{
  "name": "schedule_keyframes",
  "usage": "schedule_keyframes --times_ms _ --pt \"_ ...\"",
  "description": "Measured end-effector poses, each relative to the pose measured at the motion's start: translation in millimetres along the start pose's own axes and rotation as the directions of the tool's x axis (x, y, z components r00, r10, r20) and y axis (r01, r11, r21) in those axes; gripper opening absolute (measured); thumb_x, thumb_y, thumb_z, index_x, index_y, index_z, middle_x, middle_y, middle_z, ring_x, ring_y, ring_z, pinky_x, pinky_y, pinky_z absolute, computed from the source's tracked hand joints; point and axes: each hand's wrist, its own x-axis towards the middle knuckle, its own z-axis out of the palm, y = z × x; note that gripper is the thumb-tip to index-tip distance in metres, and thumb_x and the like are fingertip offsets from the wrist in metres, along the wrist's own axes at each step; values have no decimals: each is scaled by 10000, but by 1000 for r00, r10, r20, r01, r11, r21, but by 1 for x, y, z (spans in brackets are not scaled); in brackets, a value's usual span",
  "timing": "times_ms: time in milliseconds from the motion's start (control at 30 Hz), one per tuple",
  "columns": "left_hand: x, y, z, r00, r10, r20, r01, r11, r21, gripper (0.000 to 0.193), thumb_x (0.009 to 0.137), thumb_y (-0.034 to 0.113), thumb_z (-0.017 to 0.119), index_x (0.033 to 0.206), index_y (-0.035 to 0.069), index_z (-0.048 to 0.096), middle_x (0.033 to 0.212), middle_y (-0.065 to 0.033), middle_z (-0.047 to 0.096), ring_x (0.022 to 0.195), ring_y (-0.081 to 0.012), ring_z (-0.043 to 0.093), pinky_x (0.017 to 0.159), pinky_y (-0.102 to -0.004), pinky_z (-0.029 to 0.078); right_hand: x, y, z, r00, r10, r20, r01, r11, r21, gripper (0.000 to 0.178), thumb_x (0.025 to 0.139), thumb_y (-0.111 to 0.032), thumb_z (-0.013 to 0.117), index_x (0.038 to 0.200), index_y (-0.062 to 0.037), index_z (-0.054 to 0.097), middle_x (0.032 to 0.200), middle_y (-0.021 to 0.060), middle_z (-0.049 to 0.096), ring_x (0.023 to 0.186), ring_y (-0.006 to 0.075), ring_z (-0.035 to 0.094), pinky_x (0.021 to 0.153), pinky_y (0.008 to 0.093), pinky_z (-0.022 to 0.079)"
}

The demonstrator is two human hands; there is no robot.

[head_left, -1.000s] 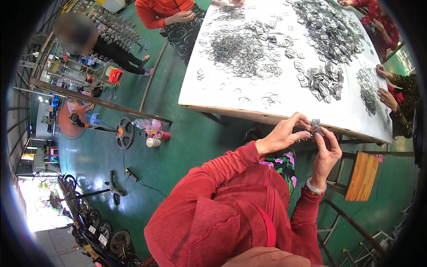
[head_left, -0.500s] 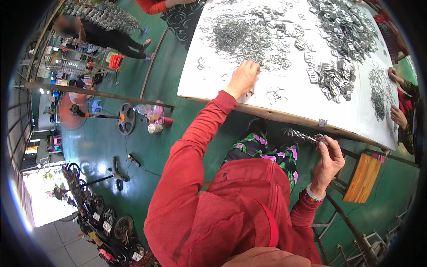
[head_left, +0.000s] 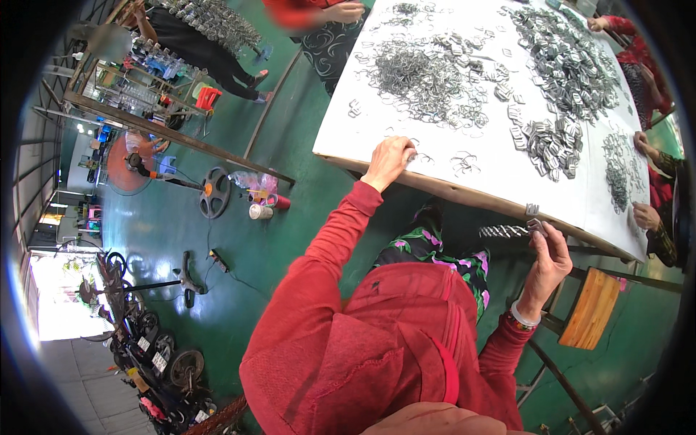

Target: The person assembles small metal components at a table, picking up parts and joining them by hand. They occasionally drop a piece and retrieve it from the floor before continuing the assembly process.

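My left hand [head_left: 388, 162] rests at the near edge of the white-topped table [head_left: 355, 138], its fingers pinched together; whatever they may hold is too small to make out. Several loose curved wire pieces [head_left: 464, 162] lie to its right. Beyond it spreads a pile of thin metal wire rings [head_left: 413, 76]. Off the table's front edge, my right hand [head_left: 549, 262] is closed on one end of a strand of small metal pieces [head_left: 505, 231], which stretches leftward from the fingertips. A single metal buckle [head_left: 533, 209] sits on the table edge just above that hand.
Heaps of metal buckles [head_left: 551, 145] cover the table's right side. Other people's hands [head_left: 644, 216] work at the right edge, and another person's hand [head_left: 344, 12] is at the far left. A wooden stool [head_left: 591, 308] stands right; a fan [head_left: 129, 163] and cups [head_left: 261, 212] are left.
My left hand has drawn back from the ring pile to the table's near edge. The strand in my right hand now hangs out more level. The whole view has shifted slightly.
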Motion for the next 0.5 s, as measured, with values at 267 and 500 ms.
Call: schedule_keyframes --times_ms 267,500 --pt "23 -16 19 999 24 -34 -18 984 179 95 785 160 648 808 71 670 812 -91 610 836 -268 591 720 -386 483 -18 2 -6 1000 20 0 -20 999 -26 225 800 74 617 1020 39 648 888 56 639 773 98 588 669 199 458" --pt "68 11 35 976 215 -20 -211 969 131 88 771 162 637 805 86 666 906 -107 581 917 -295 554 737 -407 501 -12 -13 2 997 68 -45 -73 990 -118 172 788 67 600 954 55 642 856 53 628 742 106 561 661 212 437"
